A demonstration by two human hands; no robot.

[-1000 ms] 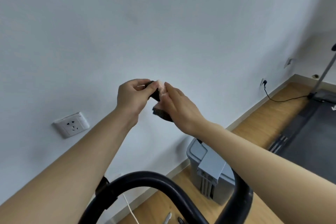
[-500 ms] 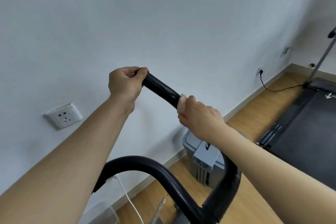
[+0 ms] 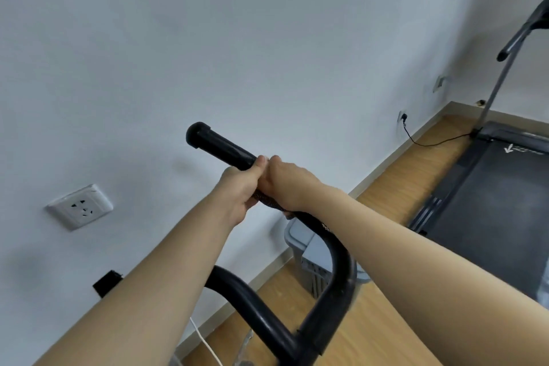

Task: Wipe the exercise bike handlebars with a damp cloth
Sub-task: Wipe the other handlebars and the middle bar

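Note:
The black exercise bike handlebar [image 3: 225,148] rises from the lower middle toward the white wall, and its capped end [image 3: 196,133] is bare. My left hand [image 3: 240,190] is wrapped around the bar partway down the grip. My right hand [image 3: 288,184] is closed around the same bar right beside it, thumbs touching. No cloth shows at this moment; whatever lies under my right palm is hidden. The bar's lower bend [image 3: 338,282] and cross tube [image 3: 252,309] run between my forearms.
A white wall socket [image 3: 80,206] sits at left. A grey bin [image 3: 300,244] stands on the wooden floor behind the bar. A dark treadmill [image 3: 490,202] with an upright post [image 3: 499,74] fills the right side, with a black cable [image 3: 427,142] plugged in nearby.
My left hand has slid down from the bar's tip to sit against my right hand, leaving the end cap bare. The pale cloth seen at my right hand before is now out of sight.

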